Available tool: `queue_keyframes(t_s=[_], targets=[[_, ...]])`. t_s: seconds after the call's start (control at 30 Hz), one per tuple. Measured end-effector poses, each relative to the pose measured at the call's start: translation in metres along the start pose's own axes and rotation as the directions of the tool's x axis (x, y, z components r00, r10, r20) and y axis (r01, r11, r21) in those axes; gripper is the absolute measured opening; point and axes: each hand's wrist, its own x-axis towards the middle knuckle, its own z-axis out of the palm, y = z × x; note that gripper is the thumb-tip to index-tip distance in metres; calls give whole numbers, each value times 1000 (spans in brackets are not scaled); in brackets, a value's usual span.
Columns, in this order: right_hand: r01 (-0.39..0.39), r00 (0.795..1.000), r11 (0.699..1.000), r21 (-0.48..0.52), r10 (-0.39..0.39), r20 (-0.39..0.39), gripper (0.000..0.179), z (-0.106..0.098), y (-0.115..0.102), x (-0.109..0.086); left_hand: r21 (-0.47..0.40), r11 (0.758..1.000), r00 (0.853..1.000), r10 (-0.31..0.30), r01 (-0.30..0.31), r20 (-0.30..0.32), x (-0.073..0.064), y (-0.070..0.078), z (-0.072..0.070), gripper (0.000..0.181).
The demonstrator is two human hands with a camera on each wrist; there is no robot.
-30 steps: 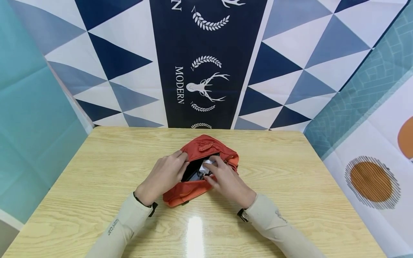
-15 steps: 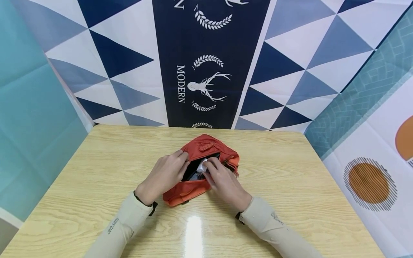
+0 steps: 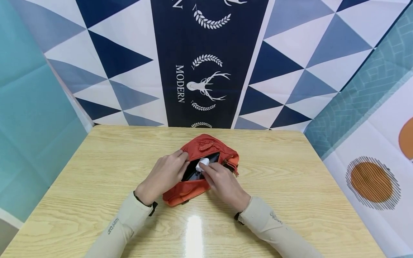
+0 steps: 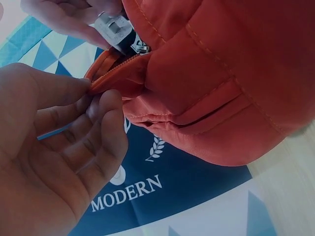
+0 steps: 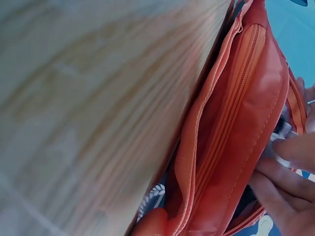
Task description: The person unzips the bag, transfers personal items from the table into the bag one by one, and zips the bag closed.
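A red fabric bag [image 3: 222, 148] lies on the table with its zipped mouth gaping and a dark lining inside. My left hand [image 3: 166, 173] pinches the mouth's far left edge between thumb and fingers; the left wrist view shows the zipper edge [image 4: 113, 73] in this grip. Over the opening, my right hand [image 3: 226, 184] holds a small white block [image 3: 202, 164] that looks like a plug-in charger. Two small slots show on the block's face [image 4: 115, 27] in the left wrist view. Right-hand fingers [image 5: 275, 191] reach into the mouth; the bag's deeper contents are hidden.
The bag rests on a light wood table [image 3: 122, 154], near its middle. Patterned cloth [image 3: 206, 53] hangs behind the far edge, with more at both sides. A second zipper [image 5: 236, 98] runs along the bag's side.
My right fingers have shifted the white block slightly left and turned it within the bag's mouth. My left hand and the bag have stayed in place.
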Motion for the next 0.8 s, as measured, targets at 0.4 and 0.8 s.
queue_keyframes(t_s=[0.4, 0.8], targets=[[98, 962, 995, -28, -88, 259, 44, 1, 0, -1, 5, 1000, 1000, 11, -11, -9, 0, 0, 0, 13], [111, 961, 994, 6, -109, 256, 26, -9, -7, 1, -18, 1000, 1000, 2, -2, 1, 0, 0, -1, 15]])
